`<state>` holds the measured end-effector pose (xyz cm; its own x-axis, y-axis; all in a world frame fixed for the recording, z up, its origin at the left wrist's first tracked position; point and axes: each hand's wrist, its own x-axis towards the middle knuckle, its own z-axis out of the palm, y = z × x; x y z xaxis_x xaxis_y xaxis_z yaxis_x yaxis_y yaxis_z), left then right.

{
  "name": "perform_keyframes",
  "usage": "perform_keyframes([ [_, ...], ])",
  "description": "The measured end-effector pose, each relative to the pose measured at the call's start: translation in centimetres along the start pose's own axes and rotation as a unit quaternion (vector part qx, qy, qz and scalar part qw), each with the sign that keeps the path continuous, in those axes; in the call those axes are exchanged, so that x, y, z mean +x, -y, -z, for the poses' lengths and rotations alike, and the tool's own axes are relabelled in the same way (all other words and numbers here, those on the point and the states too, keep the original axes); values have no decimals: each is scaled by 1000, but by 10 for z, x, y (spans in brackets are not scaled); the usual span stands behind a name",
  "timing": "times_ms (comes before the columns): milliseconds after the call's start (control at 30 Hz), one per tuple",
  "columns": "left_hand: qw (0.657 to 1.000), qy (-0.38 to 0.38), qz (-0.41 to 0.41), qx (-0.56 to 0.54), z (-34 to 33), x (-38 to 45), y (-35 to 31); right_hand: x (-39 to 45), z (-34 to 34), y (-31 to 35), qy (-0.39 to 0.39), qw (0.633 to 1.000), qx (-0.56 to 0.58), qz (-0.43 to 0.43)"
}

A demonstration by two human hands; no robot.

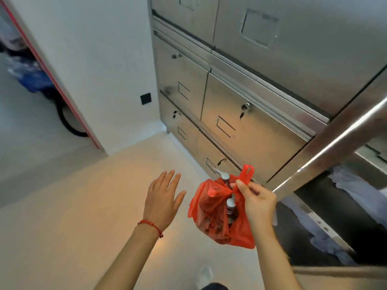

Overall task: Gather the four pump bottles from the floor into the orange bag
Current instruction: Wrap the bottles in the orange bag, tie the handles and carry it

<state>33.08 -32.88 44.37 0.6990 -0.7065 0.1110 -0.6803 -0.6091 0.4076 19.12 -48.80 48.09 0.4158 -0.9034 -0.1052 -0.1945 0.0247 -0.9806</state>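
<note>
Fingers [254, 190] of the right hand [258, 203] pinch the handles of the orange bag [211, 208], which hangs above the floor [83, 206]. Pump bottles [230, 205] sit inside it, silver tops showing. The left hand [162, 198] hovers beside it, fingers spread, holding nothing.

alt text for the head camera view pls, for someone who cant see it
Seen from above, the right hand pinches the handles of an orange bag held above a pale floor, with silver pump bottle tops poking out. The left hand is spread open beside it, touching nothing. Steel lockers stand behind.
</note>
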Motion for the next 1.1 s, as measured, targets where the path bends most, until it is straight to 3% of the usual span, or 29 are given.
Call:
perform_keyframes([
  [467,984,-15,171,43,18,112,67,139,-154,20,206,977,-29,43],
  [567,979,-44,192,55,19,137,91,164,-187,24,217,975,-34,43],
  [800,976,-14,208,61,27,224,168,228,-280,28,214,975,-43,41],
  [1100,983,6,172,69,41,337,272,300,-403,35,208,975,-71,25],
])
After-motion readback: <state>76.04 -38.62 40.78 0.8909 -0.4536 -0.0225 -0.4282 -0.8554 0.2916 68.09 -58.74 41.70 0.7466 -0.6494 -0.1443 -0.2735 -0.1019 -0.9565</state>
